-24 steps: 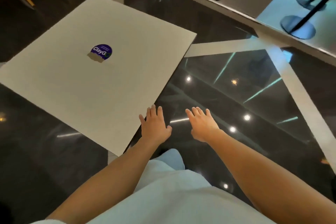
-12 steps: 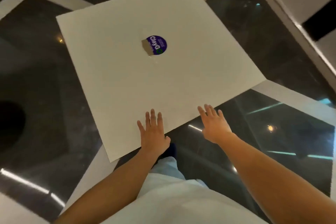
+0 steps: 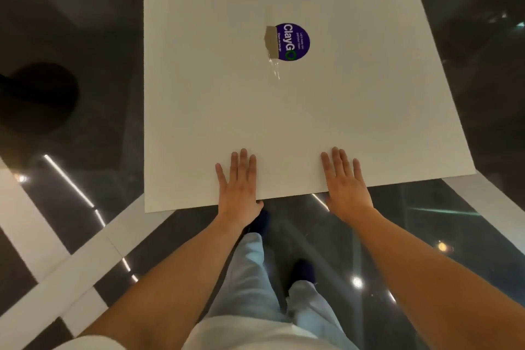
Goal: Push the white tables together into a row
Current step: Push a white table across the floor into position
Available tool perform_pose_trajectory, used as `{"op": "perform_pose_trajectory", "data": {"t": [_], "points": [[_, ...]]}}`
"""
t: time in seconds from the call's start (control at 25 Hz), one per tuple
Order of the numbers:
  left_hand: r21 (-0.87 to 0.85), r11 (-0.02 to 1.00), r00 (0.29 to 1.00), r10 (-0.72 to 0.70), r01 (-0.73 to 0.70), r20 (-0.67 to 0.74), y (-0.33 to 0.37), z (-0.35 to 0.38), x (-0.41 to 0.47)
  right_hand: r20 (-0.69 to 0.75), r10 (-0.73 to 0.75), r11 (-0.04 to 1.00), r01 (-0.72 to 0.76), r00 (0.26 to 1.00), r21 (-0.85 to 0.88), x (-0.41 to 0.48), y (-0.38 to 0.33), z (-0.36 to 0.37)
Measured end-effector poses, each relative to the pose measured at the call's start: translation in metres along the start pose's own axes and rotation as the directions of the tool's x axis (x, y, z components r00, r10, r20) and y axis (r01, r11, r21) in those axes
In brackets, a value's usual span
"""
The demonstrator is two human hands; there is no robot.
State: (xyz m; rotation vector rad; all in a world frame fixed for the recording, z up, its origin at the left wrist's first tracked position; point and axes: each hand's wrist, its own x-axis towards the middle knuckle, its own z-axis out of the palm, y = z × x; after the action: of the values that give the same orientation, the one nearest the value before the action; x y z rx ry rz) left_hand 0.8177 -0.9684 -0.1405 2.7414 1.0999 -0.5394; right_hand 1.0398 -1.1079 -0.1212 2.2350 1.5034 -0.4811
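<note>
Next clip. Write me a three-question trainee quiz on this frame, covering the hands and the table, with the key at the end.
1. True or false: the left hand and the right hand both lie flat, fingers straight, at the near edge of the white table.
2. The round sticker on the tabletop is: A red, B purple, C yellow.
3. Short answer: what word is printed large on that sticker?
Key: 1 true; 2 B; 3 ClayGo.
</note>
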Motion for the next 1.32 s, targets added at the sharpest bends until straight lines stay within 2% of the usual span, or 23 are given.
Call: {"op": "perform_pose_trajectory", "data": {"t": [0.08, 0.2, 0.4, 0.64, 0.76, 1.0, 1.32], "points": [[0.026, 1.0, 0.999, 0.0, 0.001, -0.038, 0.004, 0.011, 0.009, -0.053, -0.051, 0.998, 0.049, 0.997, -0.045, 0.013, 0.004, 0.011], [0.07, 0.995, 0.989, 0.082, -0.074, -0.125, -0.004, 0.027, 0.014, -0.113, -0.108, 0.992, 0.1, 0.988, -0.08, 0.027, 0.007, 0.026], [0.13, 0.979, 0.956, 0.185, -0.159, -0.227, -0.03, 0.029, 0.02, -0.168, -0.119, 0.993, 0.12, 0.979, -0.003, 0.035, -0.011, 0.031], [0.229, 0.957, 0.952, 0.228, -0.18, -0.203, -0.144, 0.01, 0.049, -0.266, -0.108, 0.98, 0.148, 0.958, 0.136, 0.063, -0.11, 0.004], [0.211, 0.96, 0.964, 0.217, -0.182, -0.156, -0.168, 0.009, 0.056, -0.327, -0.092, 0.973, 0.154, 0.94, 0.171, 0.071, -0.133, 0.002], [0.172, 0.967, 0.959, 0.219, -0.189, -0.179, -0.166, 0.009, 0.055, -0.363, -0.076, 0.98, 0.137, 0.929, 0.143, 0.046, -0.069, 0.025], [0.092, 0.99, 0.954, 0.131, -0.11, -0.269, -0.143, 0.015, 0.045, -0.392, -0.207, 0.973, 0.229, 0.896, 0.008, 0.049, -0.031, 0.037]]}}
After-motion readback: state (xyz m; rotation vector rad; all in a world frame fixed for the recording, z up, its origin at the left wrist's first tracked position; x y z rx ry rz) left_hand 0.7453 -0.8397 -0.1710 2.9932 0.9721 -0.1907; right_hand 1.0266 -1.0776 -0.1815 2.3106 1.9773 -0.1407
